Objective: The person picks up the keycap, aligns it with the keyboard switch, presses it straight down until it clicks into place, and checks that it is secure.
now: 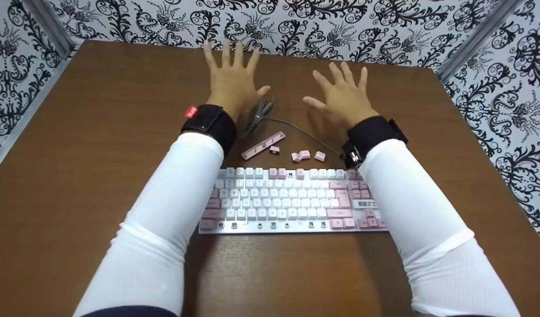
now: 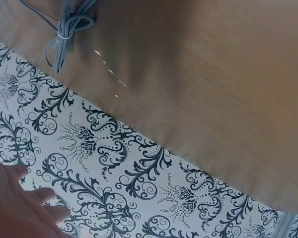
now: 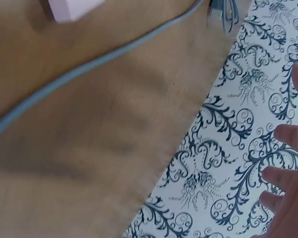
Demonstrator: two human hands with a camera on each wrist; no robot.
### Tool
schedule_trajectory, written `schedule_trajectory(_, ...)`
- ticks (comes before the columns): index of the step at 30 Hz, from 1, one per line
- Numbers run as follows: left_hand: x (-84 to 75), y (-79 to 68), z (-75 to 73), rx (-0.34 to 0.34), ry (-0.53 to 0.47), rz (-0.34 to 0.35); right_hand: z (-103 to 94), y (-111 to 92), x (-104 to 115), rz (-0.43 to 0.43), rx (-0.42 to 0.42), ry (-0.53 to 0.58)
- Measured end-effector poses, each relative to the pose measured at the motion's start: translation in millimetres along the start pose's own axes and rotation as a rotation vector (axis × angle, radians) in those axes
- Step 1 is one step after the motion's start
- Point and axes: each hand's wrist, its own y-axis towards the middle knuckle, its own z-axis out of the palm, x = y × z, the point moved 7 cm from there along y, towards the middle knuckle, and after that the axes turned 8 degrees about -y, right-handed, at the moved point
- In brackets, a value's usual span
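Note:
Both hands stretch out over the far part of the table with fingers spread, holding nothing. My left hand is nearest to a bundled grey cable; my right hand is to the right of that bundle. Below the wrists lies a white and pink keyboard, its right end partly hidden by the right sleeve. Several key spots in its bottom row and one in its top row show bare switches. Behind it are several loose pink keycaps, a darker-sided keycap and a long pink spacebar lying aslant.
The brown wooden table has its far edge against a wall of black-and-white patterned covering. More of this covering stands at the left and right. From the bundle the cable runs toward the keyboard's right back.

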Motion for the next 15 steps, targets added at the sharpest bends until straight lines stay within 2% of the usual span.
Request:
schedule_trajectory(5, -3.4, -10.4, 5.3, 0.023, -0.031, 0.06, 4.4, -11, 6, -0.039, -0.018, 0.044)
schedule_trajectory(15, -12.2, -37.9, 23.6, 0.008, -0.08, 0.171, 20.6, -39, 7, -0.081, -0.024, 0.083)
